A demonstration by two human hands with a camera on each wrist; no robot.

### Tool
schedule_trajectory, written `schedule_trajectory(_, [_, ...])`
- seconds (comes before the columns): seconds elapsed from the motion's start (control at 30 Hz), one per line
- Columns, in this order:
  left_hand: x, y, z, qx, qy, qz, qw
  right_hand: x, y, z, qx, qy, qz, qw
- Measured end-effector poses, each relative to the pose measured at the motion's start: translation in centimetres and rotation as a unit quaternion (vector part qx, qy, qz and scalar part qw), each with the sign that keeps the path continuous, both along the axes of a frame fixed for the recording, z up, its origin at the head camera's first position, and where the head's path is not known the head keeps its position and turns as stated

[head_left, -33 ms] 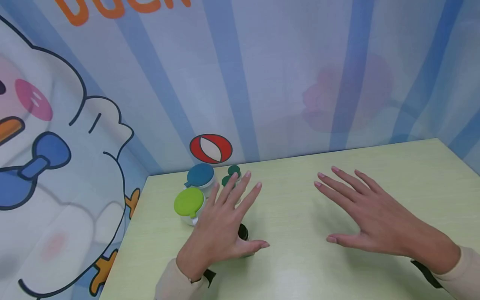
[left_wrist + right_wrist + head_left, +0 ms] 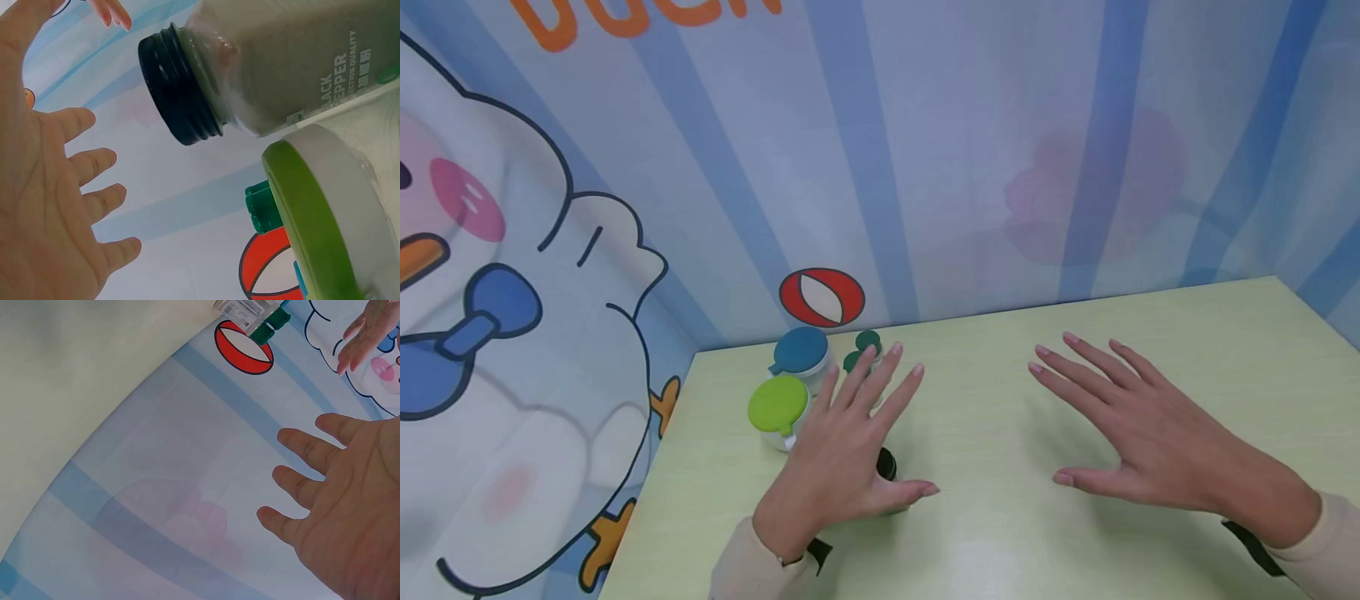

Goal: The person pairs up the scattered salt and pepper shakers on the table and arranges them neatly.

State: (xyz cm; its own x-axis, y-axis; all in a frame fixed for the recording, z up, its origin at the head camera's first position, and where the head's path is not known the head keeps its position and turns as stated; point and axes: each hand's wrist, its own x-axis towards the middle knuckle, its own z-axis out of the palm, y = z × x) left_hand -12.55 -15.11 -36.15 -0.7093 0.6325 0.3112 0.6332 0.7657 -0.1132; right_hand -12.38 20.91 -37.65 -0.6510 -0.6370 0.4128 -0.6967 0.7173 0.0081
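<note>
My left hand hovers with fingers spread above several lidded containers at the table's left side, holding nothing. Below its palm stands a black pepper jar with a black cap; in the head view the hand covers most of it. Beside the fingers are a jar with a lime green lid and, behind it, one with a blue lid. Two small bottles with dark green caps stand past the fingertips, partly hidden. Over the right half of the table my right hand is raised, fingers spread, holding nothing.
The pale yellow table meets a blue striped backdrop along its back edge. A large cartoon duck is printed on the left panel, and a red and white ball on the back one.
</note>
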Motion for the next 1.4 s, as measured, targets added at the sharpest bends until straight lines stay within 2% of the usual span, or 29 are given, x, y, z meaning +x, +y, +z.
schedule_trajectory(0.23, [0.11, 0.16, 0.13, -0.001, -0.016, 0.004, 0.9999, 0.02, 0.14, 0.01, -0.003, -0.001, 0.001, 1.000])
schedule_trajectory(0.97, [0.01, 0.34, -0.22, -0.009, -0.015, -0.002, 0.9999, 0.33, 0.27, -0.29, 0.002, -0.022, -0.001, 1.000])
schedule_trajectory(1.4, [0.11, 0.66, -0.27, -0.005, -0.032, -0.013, 0.9994, 0.73, 0.45, -0.22, 0.005, -0.041, -0.001, 0.999])
